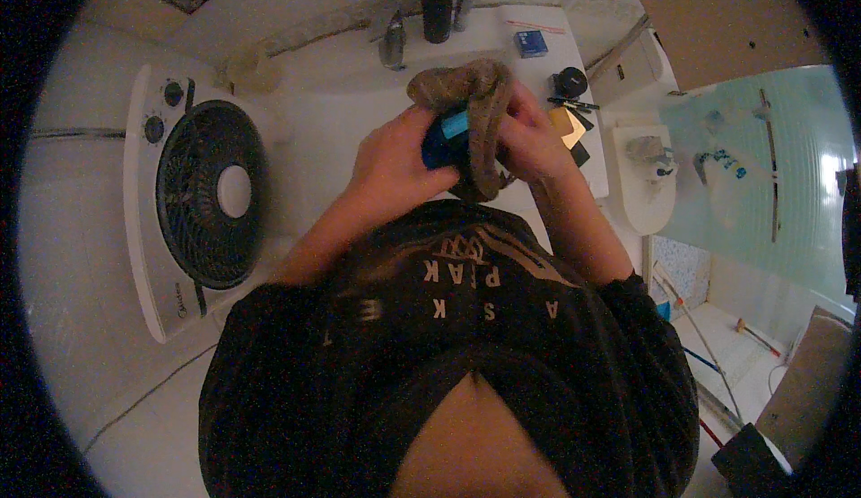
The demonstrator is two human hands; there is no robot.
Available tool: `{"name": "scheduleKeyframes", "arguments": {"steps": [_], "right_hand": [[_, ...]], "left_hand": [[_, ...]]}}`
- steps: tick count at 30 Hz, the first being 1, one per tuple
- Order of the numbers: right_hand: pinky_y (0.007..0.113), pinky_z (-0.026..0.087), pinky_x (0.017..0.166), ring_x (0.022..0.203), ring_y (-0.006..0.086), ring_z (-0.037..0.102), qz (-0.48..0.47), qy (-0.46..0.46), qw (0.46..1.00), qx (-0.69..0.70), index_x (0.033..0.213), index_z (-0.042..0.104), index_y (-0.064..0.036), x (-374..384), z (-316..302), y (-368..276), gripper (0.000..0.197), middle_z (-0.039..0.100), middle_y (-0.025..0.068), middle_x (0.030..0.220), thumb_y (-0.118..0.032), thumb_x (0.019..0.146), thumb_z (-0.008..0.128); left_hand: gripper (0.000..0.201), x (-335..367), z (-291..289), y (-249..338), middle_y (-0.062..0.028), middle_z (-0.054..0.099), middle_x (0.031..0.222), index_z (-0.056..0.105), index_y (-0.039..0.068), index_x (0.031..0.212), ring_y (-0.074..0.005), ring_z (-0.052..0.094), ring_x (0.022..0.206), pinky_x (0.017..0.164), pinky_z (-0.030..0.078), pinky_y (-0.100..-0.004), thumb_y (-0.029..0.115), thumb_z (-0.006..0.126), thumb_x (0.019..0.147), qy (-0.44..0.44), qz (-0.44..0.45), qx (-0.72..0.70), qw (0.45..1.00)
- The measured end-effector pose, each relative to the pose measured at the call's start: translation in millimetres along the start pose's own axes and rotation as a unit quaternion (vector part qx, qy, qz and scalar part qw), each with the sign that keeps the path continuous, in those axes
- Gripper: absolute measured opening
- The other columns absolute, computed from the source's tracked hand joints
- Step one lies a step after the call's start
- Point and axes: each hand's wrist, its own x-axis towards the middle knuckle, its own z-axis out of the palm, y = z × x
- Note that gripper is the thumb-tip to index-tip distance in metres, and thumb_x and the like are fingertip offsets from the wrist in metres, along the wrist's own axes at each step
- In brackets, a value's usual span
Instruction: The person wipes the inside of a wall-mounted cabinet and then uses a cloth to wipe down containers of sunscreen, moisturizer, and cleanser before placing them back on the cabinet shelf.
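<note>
In front of my chest, my left hand (390,157) is wrapped round a shiny blue rounded object (441,144), perhaps a bottle or can; its full shape is hidden. A brown cloth (484,130) drapes over the object's right side and bunches up above it. My right hand (534,135) is closed on the cloth, its fingers bent behind the folds. Both hands are held over a white tabletop (336,108), and the hands almost meet at the blue object.
A white fan (235,191) with a dark grille stands at the left. Along the table's back are a black bottle (437,12), a grey bottle (392,43) and a small blue box (531,43). To the right lie a black jar (569,81) and a gold packet (568,127), beside a toilet (642,202).
</note>
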Motion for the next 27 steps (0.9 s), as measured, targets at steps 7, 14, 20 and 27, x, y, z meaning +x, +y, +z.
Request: {"name": "scheduleKeyframes", "arguments": {"steps": [7, 14, 20, 27], "right_hand": [[0.027, 0.047, 0.078, 0.090, 0.0135, 0.056, 0.083, 0.015, 0.992, 0.091, 0.118, 0.047, -0.0065, 20.8, -2.4, -13.5, 0.031, 0.058, 0.0045, 0.102, -0.017, 0.089, 0.050], [0.029, 0.048, 0.079, 0.093, 0.0154, 0.056, -0.003, -0.002, 1.000, -0.016, 0.118, 0.047, -0.0063, 0.5, 4.2, -4.5, 0.031, 0.057, 0.0061, 0.106, -0.019, 0.090, 0.048], [0.030, 0.047, 0.081, 0.094, 0.0176, 0.056, 0.020, 0.046, 0.996, 0.072, 0.117, 0.047, -0.0056, 18.0, 7.4, -13.4, 0.033, 0.057, 0.0063, 0.107, -0.022, 0.089, 0.049], [0.032, 0.045, 0.085, 0.095, 0.0198, 0.055, -0.029, 0.055, 0.994, 0.089, 0.119, 0.043, -0.0033, 9.8, 21.1, -4.6, 0.058, 0.055, 0.0063, 0.107, -0.024, 0.070, 0.066]], "left_hand": [[0.056, 0.0, 1.9, 2.7, -0.0187, 0.059, 0.095, 0.049, 0.004, 0.107, -0.0376, 0.056, 0.089, 0.078, 0.045, -0.0441, 0.024, 0.067, 0.058, -0.011, -0.013, -0.025, 1.000], [0.061, 0.3, -0.6, 9.9, -0.0200, 0.058, 0.099, 0.047, 0.005, 0.112, -0.0368, 0.057, 0.092, 0.080, 0.045, -0.0413, 0.024, 0.068, 0.058, -0.004, -0.027, -0.061, 0.998], [0.060, 0.6, -0.6, 9.3, -0.0206, 0.057, 0.099, 0.045, 0.004, 0.112, -0.0348, 0.058, 0.092, 0.079, 0.045, -0.0385, 0.023, 0.069, 0.059, -0.009, -0.006, -0.075, 0.997], [0.066, 7.0, 4.1, 17.5, -0.0173, 0.057, 0.100, 0.037, 0.003, 0.117, -0.0288, 0.057, 0.092, 0.080, 0.045, -0.0351, 0.018, 0.069, 0.062, 0.051, -0.066, -0.179, 0.980]]}}
